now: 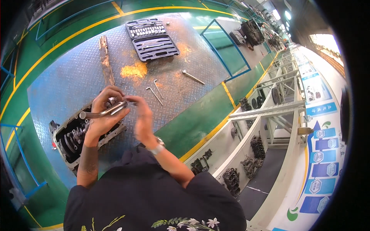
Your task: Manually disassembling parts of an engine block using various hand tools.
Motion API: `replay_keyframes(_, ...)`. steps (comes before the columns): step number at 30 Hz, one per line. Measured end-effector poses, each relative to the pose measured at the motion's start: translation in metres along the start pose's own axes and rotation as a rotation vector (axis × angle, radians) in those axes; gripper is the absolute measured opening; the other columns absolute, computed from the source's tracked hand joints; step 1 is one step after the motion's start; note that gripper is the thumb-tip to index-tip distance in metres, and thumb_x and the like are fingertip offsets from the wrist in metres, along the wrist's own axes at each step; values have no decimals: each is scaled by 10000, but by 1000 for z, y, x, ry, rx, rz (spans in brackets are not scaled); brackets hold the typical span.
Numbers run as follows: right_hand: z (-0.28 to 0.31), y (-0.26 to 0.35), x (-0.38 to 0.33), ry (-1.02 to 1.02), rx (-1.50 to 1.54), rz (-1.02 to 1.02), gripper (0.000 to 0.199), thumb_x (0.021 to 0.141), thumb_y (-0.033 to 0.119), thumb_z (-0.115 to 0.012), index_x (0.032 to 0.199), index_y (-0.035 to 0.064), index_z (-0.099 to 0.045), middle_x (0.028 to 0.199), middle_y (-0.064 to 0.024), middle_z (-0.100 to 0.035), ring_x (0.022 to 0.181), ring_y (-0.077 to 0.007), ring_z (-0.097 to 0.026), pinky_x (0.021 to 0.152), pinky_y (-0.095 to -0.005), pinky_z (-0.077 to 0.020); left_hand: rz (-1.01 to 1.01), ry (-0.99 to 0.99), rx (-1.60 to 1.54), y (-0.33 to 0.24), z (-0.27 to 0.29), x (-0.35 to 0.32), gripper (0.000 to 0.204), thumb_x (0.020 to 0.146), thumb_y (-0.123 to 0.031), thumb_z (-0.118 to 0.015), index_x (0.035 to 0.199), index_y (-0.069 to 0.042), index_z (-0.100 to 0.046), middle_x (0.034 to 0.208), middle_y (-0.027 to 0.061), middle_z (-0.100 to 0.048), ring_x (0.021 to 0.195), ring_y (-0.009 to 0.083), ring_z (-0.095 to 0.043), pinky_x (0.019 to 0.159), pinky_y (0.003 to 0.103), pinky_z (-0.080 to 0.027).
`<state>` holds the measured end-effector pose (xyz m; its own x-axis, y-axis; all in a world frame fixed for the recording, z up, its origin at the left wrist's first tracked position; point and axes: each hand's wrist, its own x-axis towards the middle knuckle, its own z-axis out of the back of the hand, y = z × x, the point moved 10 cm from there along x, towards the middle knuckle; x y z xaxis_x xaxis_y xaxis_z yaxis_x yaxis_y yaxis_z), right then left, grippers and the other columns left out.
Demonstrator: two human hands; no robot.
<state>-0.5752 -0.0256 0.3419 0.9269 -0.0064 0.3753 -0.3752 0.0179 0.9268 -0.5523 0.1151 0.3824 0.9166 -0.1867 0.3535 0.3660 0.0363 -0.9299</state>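
My left hand (104,111) is closed around a shiny metal hand tool (101,114), a slim bar with a rounded knob at its left end. Whether it is a ratchet or another wrench I cannot make out. My right hand (142,121), smeared by motion, is close to the tool's right end; its index finger reaches toward that end, and I cannot tell whether it grips anything. Below and left of my hands lies an open engine block (69,140) with its crankshaft showing, partly hidden by my left forearm.
On the steel plate table (84,61) are a wooden block (105,57), an open socket set case (156,48), two thin bent rods (156,94), a long wrench-like tool (193,77) and yellow powder (134,70). A pale rack (266,109) with engine parts stands right.
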Motion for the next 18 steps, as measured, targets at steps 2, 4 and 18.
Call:
replay_keyframes(2, -25, -44, 4, 9, 118, -213, 472, 1085, 361, -375, 919, -32, -576, 834, -60, -597, 762, -134, -535, 661, -330, -425, -42, -53, 234, -24, 8, 1, 396, 716, -49, -826, 1055, -66, -621, 1184, 99, -606, 1025, 172, -625, 874, 321, -518)
replay_keyframes(4, -30, -59, 11, -156, 118, -167, 510, 1076, 337, -392, 739, -26, -511, 620, -33, -428, 604, -110, -421, 546, -357, -328, -21, -57, 298, -43, 12, -1, 479, 684, -65, -823, 1111, -55, -608, 1238, 136, -571, 1148, 234, -594, 979, 359, -479)
replay_keyframes(18, -21, -25, 48, -91, 176, -219, 504, 1099, 353, -347, 835, -21, -558, 675, -126, -493, 637, -194, -483, 601, -368, -392, -156, -177, -447, -43, 9, 7, 472, 1047, -278, -590, 670, -97, -370, 579, -26, -262, 456, 102, -242, 442, 293, -189)
